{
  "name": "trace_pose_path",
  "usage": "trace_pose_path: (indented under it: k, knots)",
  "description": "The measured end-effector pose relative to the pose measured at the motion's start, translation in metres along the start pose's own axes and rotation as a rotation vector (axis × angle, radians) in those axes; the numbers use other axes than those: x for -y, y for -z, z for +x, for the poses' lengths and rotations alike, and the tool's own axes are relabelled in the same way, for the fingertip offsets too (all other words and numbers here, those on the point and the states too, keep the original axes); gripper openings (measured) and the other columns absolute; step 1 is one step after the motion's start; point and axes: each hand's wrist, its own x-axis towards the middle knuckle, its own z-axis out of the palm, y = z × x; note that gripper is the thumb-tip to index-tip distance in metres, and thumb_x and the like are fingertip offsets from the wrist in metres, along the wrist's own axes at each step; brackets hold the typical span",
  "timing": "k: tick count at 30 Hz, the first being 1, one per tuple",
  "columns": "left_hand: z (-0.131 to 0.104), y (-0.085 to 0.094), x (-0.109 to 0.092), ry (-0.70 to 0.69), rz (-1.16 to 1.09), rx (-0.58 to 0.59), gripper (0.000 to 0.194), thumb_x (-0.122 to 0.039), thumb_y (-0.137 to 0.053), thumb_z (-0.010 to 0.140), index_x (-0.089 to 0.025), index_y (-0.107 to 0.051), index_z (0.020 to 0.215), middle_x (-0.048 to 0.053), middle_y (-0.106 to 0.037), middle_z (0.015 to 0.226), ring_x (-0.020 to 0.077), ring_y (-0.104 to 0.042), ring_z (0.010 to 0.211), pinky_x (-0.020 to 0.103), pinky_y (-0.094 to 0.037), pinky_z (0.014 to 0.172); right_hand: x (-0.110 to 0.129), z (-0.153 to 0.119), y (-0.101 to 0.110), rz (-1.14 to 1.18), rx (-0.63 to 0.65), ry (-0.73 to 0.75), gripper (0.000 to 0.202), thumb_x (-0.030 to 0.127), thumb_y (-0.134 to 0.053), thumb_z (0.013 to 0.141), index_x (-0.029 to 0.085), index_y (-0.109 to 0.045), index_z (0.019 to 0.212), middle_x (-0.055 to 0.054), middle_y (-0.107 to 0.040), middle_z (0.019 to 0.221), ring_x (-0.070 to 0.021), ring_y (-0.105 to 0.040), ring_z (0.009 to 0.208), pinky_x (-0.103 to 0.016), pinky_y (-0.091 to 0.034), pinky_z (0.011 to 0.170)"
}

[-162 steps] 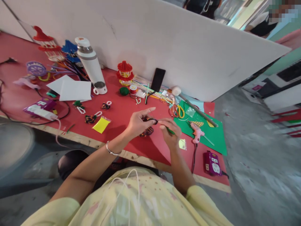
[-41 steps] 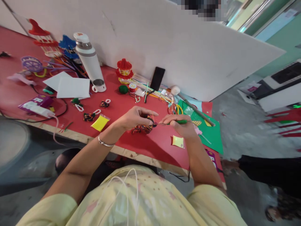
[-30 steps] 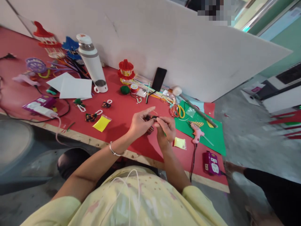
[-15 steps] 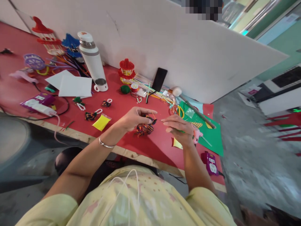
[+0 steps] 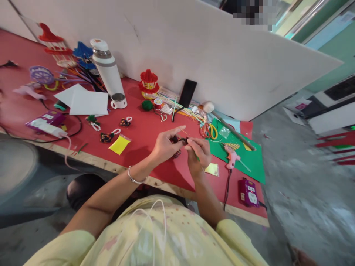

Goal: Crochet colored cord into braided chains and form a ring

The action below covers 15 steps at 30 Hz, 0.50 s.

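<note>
A small bundle of dark, orange-flecked yarn [image 5: 176, 153] is pinched in my left hand [image 5: 165, 146], whose index finger points out above it. A thin orange strand stands up near that fingertip. Close against it, my right hand [image 5: 200, 151] has thumb and fingers pressed together at the dark end of the yarn; part of the bundle is hidden by the fingers. On the red table to the left lie similar dark yarn pieces with white bead loops [image 5: 107, 136]. A yellow packet [image 5: 119, 144] rests beside them, and a pale yellow packet [image 5: 212, 169] lies right of my right hand.
A white flask [image 5: 107, 70] and its cup [image 5: 118, 100] stand back left, near white sheets [image 5: 90, 102]. A phone [image 5: 188, 93] leans against the partition. Scissors [image 5: 213, 131], a pink glue gun [image 5: 232, 156] and a purple power strip [image 5: 249, 193] lie to the right.
My right hand has moved left and closed in against the yarn by my left hand. The glue gun and pale yellow packet now show more fully.
</note>
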Motion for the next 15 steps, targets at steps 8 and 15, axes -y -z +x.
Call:
trace_pose_path:
  k: [8,15]
  knots:
    - [0.004,0.021,-0.022,0.388,-0.315,0.235,0.061,-0.015,-0.090,0.058,-0.010,-0.080,0.118,0.003,-0.072,0.072,0.0043,-0.049,0.047,0.019,-0.030,0.045,-0.019,0.018,0.010,0.415,0.095,-0.137,0.025,0.053,-0.071,0.093,0.031,-0.081,0.101,-0.005,-0.080,0.093,-0.0219,-0.076,0.086,-0.041,-0.063,0.076]
    - [0.008,0.035,-0.030,0.349,-0.224,0.311,0.054,-0.011,-0.085,0.060,-0.012,-0.083,0.115,0.002,-0.070,0.069,0.0085,-0.058,0.057,0.020,-0.043,0.055,-0.030,0.053,0.050,0.457,0.424,-0.056,0.022,0.041,-0.080,0.088,0.033,-0.083,0.108,-0.006,-0.084,0.100,-0.0222,-0.077,0.090,-0.041,-0.062,0.083]
